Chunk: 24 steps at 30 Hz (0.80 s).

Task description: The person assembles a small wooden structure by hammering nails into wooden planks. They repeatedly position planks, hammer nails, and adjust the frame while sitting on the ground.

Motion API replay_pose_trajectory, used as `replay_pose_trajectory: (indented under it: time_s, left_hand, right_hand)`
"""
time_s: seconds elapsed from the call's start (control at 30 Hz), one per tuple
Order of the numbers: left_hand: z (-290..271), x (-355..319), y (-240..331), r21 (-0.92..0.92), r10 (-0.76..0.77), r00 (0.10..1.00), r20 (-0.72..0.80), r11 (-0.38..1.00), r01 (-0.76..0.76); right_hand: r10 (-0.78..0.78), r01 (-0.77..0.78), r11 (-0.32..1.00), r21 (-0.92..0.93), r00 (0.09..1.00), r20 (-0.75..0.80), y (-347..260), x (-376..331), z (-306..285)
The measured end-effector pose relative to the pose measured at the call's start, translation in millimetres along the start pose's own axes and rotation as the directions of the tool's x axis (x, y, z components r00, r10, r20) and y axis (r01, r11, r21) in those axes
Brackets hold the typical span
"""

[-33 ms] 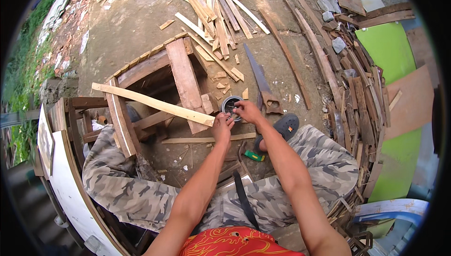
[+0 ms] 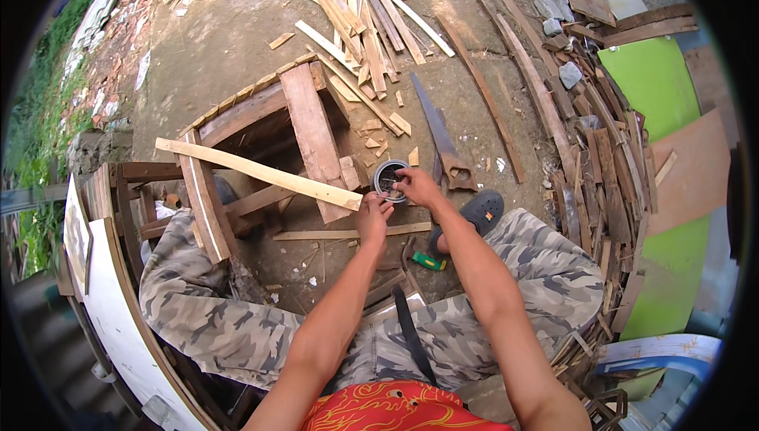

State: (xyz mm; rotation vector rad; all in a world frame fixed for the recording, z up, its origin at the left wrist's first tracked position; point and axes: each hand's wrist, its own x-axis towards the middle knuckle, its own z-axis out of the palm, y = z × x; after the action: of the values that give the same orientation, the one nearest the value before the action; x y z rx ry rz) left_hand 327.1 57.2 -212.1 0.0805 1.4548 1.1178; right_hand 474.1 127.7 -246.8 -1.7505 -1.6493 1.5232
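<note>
A round grey tin [image 2: 378,180] with thin dark pieces like nails inside stands beside the wooden frame. My right hand [image 2: 419,187] reaches over its right rim, fingertips pinched together inside. At the tin's near rim, my left hand [image 2: 374,217] has its fingers curled closed. What either hand holds is too small to make out. A pale wooden strip [image 2: 261,174] lies slanting across the frame [image 2: 310,142], its right end right by my left hand; whether they touch I cannot tell.
A handsaw [image 2: 439,130] lies beyond the tin. Near my legs is a hammer [image 2: 408,261] beside a green-and-yellow object [image 2: 428,262]. Cut wood strips [image 2: 364,35] are heaped farther off. Old planks [image 2: 605,170] pile up at right, and a white board [image 2: 118,296] stands at left.
</note>
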Motion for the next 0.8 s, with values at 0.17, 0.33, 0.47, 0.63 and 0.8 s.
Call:
replay_pose_trajectory:
  time_s: [0.17, 0.33, 0.47, 0.63, 0.8]
  left_hand:
    - [-61.4, -17.0, 1.2, 0.21, 0.053, 0.999, 0.004, 0.976, -0.052]
    - [-117.7, -39.1, 18.6, 0.187, -0.052, 0.983, -0.179, 0.979, 0.085]
    - [-114.4, -51.2, 54.3, 0.077, 0.115, 0.953, -0.28, 0.992, -0.097]
    - [-85.8, -86.1, 119.6, 0.218, 0.565, 0.795, -0.222, 0.823, -0.524]
    - [-67.1, -97.7, 184.1, 0.474, 0.741, 0.594, 0.313, 0.42, -0.774]
  right_hand:
    - [0.025, 0.013, 0.979, 0.204, 0.983, -0.18, 4.0, -13.9, 10.6]
    - [0.242, -0.281, 0.959, 0.034, 0.751, -0.614, 31.4, -39.1, 30.0]
    - [0.499, -0.545, 0.779, -0.312, 0.839, -0.218, 63.2, -79.3, 54.0]
    - [0.592, -0.355, 0.641, -0.68, 0.793, 0.145, 79.3, -111.7, 86.7]
    - [0.589, -0.431, 0.59, -0.682, 0.808, -0.002, 82.0, -112.2, 99.8]
